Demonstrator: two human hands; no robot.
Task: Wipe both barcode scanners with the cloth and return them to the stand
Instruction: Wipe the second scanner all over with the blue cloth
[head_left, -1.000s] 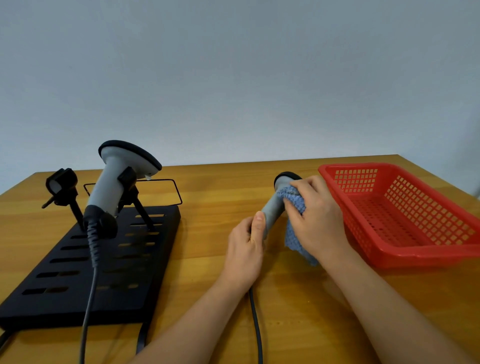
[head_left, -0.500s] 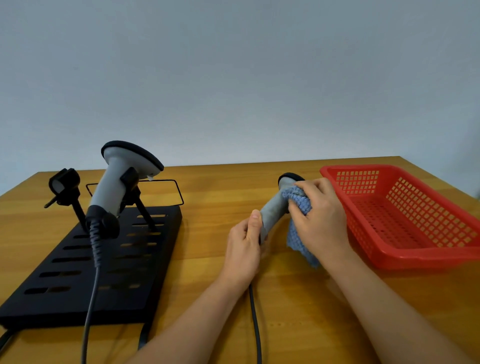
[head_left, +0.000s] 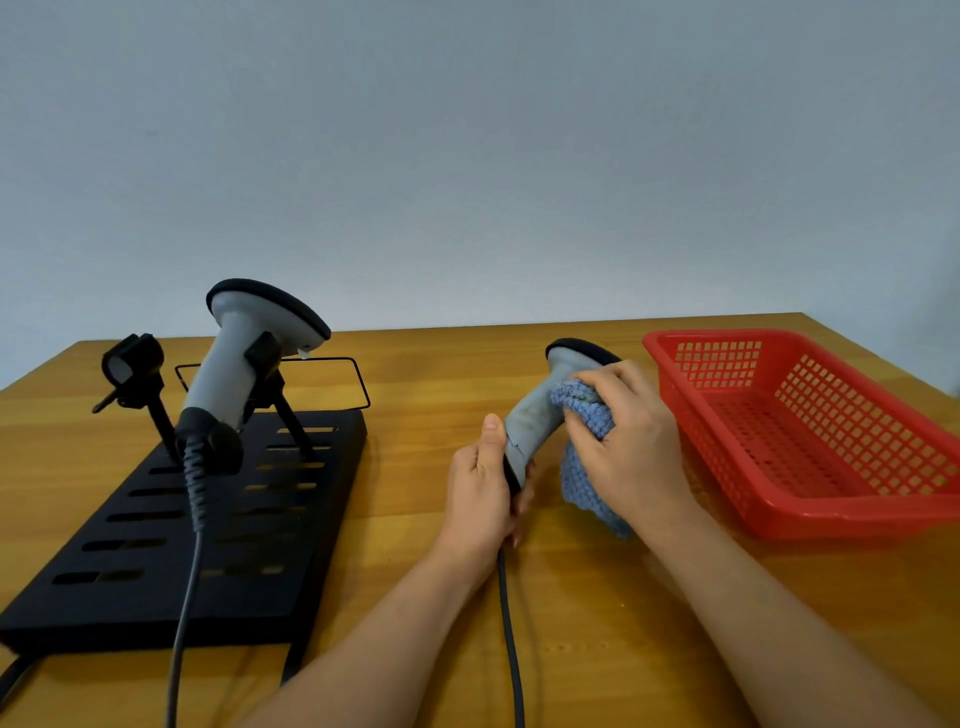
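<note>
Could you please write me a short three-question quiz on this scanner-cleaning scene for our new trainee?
1. True or false: both cradles on the black stand hold a scanner.
2. What does the right hand press against the held scanner? A) a sponge B) a blue cloth C) a paper towel
3. Which end of that scanner does the left hand grip?

Key
1. False: the docked scanner sits in one cradle; the left cradle is vacant.
2. B, the blue cloth.
3. The lower handle end, where the cable leaves it.
</note>
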